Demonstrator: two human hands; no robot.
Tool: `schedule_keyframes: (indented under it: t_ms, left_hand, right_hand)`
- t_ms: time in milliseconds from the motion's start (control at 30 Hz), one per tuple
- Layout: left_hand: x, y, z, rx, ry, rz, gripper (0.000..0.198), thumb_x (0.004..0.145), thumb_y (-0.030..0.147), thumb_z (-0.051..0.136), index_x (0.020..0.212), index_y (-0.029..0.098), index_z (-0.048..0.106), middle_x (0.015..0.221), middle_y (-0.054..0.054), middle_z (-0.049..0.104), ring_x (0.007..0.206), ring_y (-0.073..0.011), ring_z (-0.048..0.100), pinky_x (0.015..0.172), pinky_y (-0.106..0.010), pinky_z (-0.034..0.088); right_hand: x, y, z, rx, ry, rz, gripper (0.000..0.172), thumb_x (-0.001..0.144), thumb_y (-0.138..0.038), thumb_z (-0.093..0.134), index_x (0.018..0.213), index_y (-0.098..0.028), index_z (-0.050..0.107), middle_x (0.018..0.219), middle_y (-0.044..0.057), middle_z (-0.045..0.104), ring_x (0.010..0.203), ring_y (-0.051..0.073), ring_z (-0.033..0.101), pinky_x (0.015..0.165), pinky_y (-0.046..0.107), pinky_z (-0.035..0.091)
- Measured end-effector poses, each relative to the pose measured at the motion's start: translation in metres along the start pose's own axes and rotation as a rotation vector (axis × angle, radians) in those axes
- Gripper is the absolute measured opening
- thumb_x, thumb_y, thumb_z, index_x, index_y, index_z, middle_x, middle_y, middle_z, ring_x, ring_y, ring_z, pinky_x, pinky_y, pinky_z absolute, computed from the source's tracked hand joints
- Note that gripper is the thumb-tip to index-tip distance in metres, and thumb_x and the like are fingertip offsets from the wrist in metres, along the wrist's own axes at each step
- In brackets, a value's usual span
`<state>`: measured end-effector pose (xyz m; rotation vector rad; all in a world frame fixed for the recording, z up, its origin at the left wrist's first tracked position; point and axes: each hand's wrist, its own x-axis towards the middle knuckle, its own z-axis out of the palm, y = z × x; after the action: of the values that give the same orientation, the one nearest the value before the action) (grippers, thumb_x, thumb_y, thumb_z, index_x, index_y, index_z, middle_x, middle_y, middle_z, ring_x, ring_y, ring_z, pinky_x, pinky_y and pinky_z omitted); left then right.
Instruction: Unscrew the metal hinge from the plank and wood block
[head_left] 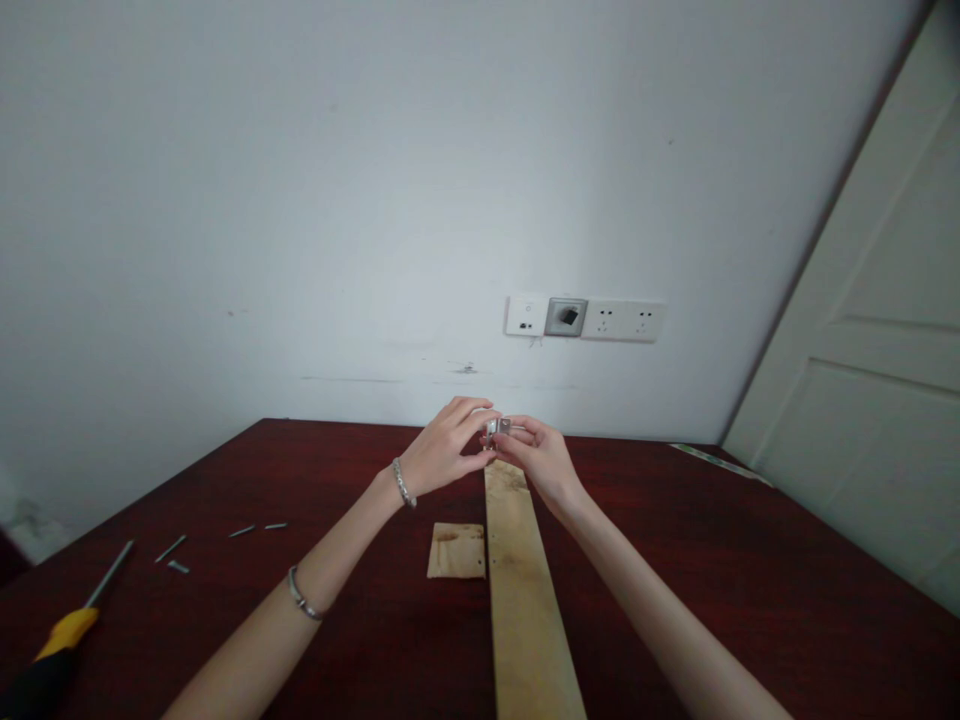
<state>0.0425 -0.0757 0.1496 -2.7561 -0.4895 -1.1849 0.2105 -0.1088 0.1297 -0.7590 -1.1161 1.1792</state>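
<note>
A small silver metal fitting [498,428] is pinched between my two hands above the far end of a long wooden board [517,580]. My left hand [451,440] grips its left side with thumb and fingers. On the other side, the thumb and fingers of my right hand [541,456] close on it. What kind of fitting it is cannot be made out, as fingertips cover part of it. A short square wooden piece [457,550] lies flat beside the board's left edge.
On the dark red table [360,620], a screwdriver [69,630] with a yellow and black handle lies far left. Several loose screws [178,566] are scattered near it. A flat strip [720,463] rests at the back right. Behind stands a wall with sockets [622,320].
</note>
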Motion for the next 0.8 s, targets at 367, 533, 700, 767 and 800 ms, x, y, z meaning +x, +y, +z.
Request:
schedule_keyframes:
  t_ms: [367,533,700,767,800]
  left_hand:
    - [-0.005,-0.006,0.015,-0.368,0.206,-0.313,0.013,0.083,0.023,0.065,0.094,0.016,0.069,0.098,-0.007,0.064,0.095,-0.0182,0.061,0.088,-0.032,0.048]
    - [-0.002,-0.001,0.014,-0.433,0.246,-0.405,0.010,0.081,0.022,0.063,0.076,0.015,0.069,0.082,-0.004,0.064,0.079,-0.0145,0.061,0.076,-0.026,0.047]
    - [-0.001,0.002,0.010,-0.414,0.236,-0.513,0.014,0.078,0.024,0.063,0.068,0.014,0.066,0.073,-0.003,0.064,0.072,-0.0142,0.059,0.071,-0.026,0.046]
    - [-0.001,0.002,0.009,-0.437,0.251,-0.551,0.015,0.077,0.025,0.063,0.067,0.014,0.065,0.072,-0.003,0.064,0.071,-0.0143,0.059,0.071,-0.026,0.047]
    - [-0.001,0.002,0.009,-0.451,0.261,-0.569,0.014,0.076,0.025,0.064,0.067,0.014,0.065,0.071,-0.003,0.064,0.071,-0.0144,0.059,0.071,-0.026,0.047]
  right_hand:
    - [0.003,0.001,-0.005,0.037,0.056,-0.010,0.037,0.052,-0.032,0.086,0.081,-0.018,0.069,0.078,0.003,0.075,0.072,0.017,0.070,0.077,0.034,0.057]
    - [0.002,0.007,-0.001,0.035,0.026,0.028,0.036,0.050,-0.034,0.087,0.077,-0.016,0.072,0.072,0.003,0.074,0.066,0.016,0.070,0.075,0.034,0.058]
    - [0.000,0.007,-0.001,0.067,-0.016,0.062,0.036,0.049,-0.030,0.088,0.078,-0.016,0.074,0.076,0.004,0.075,0.071,0.017,0.071,0.083,0.037,0.057]
    - [-0.002,0.005,-0.001,0.092,-0.053,0.079,0.032,0.054,-0.031,0.086,0.080,-0.016,0.075,0.084,0.006,0.076,0.078,0.018,0.071,0.087,0.038,0.055]
    - [-0.003,0.004,-0.002,0.111,-0.080,0.089,0.030,0.058,-0.033,0.084,0.081,-0.016,0.075,0.087,0.007,0.076,0.082,0.019,0.071,0.088,0.038,0.055]
